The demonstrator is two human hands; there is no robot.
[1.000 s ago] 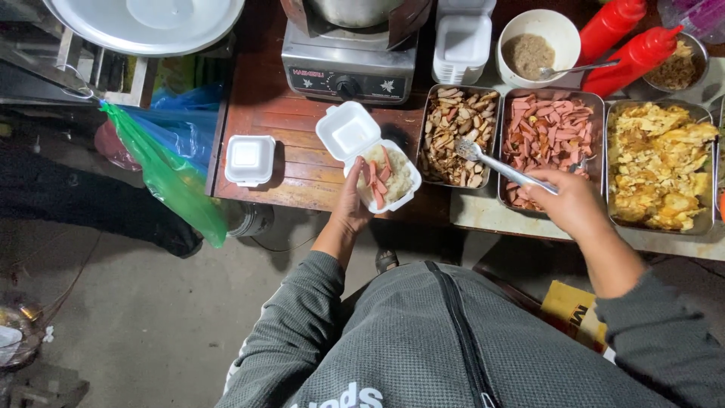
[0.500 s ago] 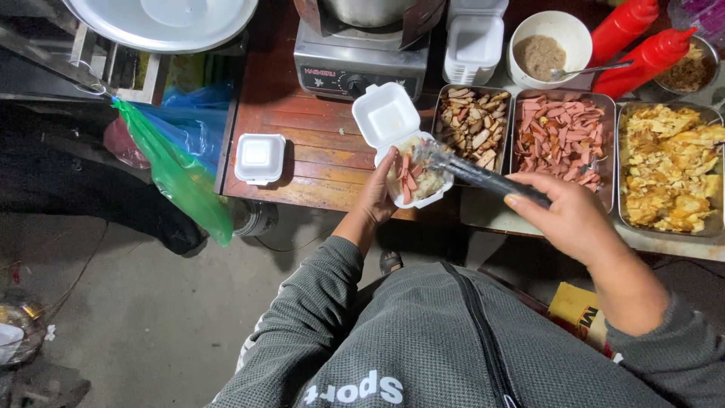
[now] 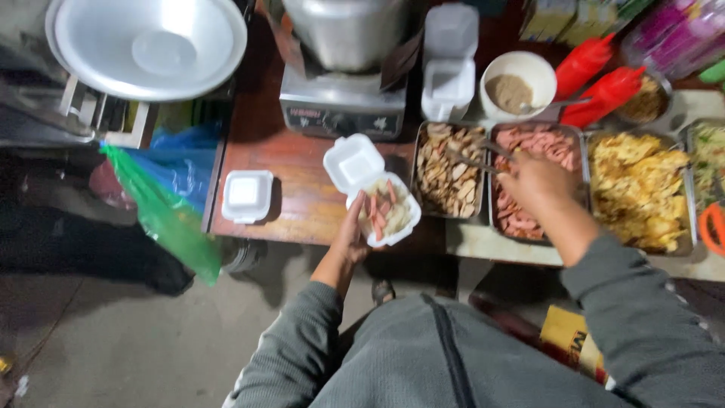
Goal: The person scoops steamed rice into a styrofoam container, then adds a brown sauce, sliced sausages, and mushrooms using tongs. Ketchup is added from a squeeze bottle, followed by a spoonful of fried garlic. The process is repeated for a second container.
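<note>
My left hand point(image 3: 352, 236) holds an open white foam box point(image 3: 375, 198) from below at the table's front edge. The box has food and pink sausage strips in it, and its lid stands tilted back. My right hand point(image 3: 533, 181) grips metal tongs point(image 3: 472, 160) whose tips reach into the steel tray of brown sliced pieces point(image 3: 450, 168). Under that hand lies the tray of pink sausage slices point(image 3: 532, 151).
A tray of yellow egg point(image 3: 638, 189) sits to the right. A closed foam box point(image 3: 247, 196), a cooker point(image 3: 343, 75), stacked foam boxes point(image 3: 448, 68), a white bowl of brown powder point(image 3: 516, 85) and two red squeeze bottles point(image 3: 593, 79) stand behind. A green bag point(image 3: 162, 215) hangs left.
My right hand has swung the tongs from the foam box back over the trays, the tips now in the brown-piece tray. Sausage strips now lie in the box.
</note>
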